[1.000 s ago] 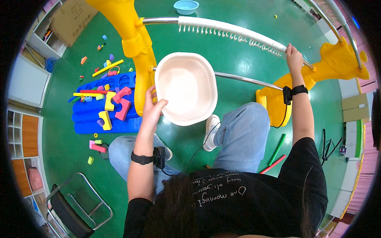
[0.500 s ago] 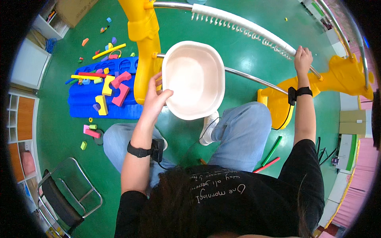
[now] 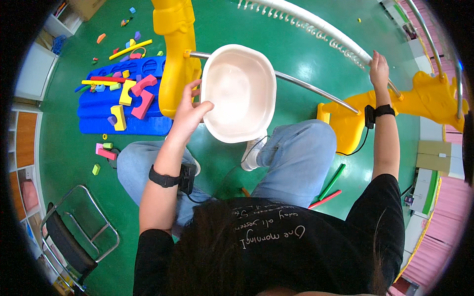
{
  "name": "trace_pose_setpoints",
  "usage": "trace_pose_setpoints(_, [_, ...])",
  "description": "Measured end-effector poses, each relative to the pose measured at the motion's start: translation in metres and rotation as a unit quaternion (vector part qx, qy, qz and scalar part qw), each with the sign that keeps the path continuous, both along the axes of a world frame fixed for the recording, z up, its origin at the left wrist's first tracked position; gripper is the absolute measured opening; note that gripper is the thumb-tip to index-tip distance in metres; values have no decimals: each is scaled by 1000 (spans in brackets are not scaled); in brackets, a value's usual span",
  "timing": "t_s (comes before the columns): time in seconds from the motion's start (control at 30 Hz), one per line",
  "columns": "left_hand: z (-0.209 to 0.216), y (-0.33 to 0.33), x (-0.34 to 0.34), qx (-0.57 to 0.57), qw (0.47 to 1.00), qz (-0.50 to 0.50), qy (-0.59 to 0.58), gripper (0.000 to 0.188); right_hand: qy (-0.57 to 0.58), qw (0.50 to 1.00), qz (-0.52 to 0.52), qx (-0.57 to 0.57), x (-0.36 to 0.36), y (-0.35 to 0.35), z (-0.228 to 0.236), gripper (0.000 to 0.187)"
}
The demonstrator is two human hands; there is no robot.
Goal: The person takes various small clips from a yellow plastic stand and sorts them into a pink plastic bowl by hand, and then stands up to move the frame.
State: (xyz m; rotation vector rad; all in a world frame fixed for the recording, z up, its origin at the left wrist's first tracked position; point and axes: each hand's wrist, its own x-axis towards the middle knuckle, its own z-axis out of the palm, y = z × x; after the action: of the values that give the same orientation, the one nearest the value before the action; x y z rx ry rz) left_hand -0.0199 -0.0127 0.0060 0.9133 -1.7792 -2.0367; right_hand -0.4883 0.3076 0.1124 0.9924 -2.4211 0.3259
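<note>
A white rectangular plastic basin (image 3: 239, 93) with rounded corners hangs open side up above my knees, and nothing lies in it. My left hand (image 3: 190, 109) grips its left rim, thumb over the edge and fingers round the outside. Farther right, my right hand (image 3: 379, 73) is closed round the right end of a white-sleeved bar (image 3: 316, 23), though its fingers are partly hidden. Small white rings hang in a row along that bar. Yellow plastic posts, one at the left (image 3: 175, 59) and one at the right (image 3: 340, 133), carry it and a lower metal bar (image 3: 316, 91).
Left of the frame is a blue plastic panel (image 3: 143, 126) bearing foam blocks and sticks. More blocks are scattered on the green floor. A folding chair (image 3: 74, 237) stands at lower left. Green (image 3: 332, 178) and red (image 3: 325, 199) sticks lie beside my right knee.
The whole view has shifted, with most surroundings now slightly higher and farther left. The basin stays in my left hand. My right hand stays at the bar's end, its fingers reaching a little higher.
</note>
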Motion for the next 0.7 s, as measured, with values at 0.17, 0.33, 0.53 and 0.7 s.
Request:
trace_pose_setpoints(0.17, [-5,2,-3,-3,1000,0,-13,72,65,997,15,-33,-3,2,-5,57])
trace_pose_setpoints(0.33, [-10,0,-2,-13,999,12,-27,71,54,997,-19,-59,13,-7,-7,65])
trace_pose_setpoints(0.53, [-17,-1,-3,-30,999,-15,-36,74,148,988,-42,-1,18,-9,-16,69])
trace_pose_setpoints(0.7, [-18,-2,-3,-11,1000,-11,-19,76,127,991,-40,-7,17,-10,-15,64])
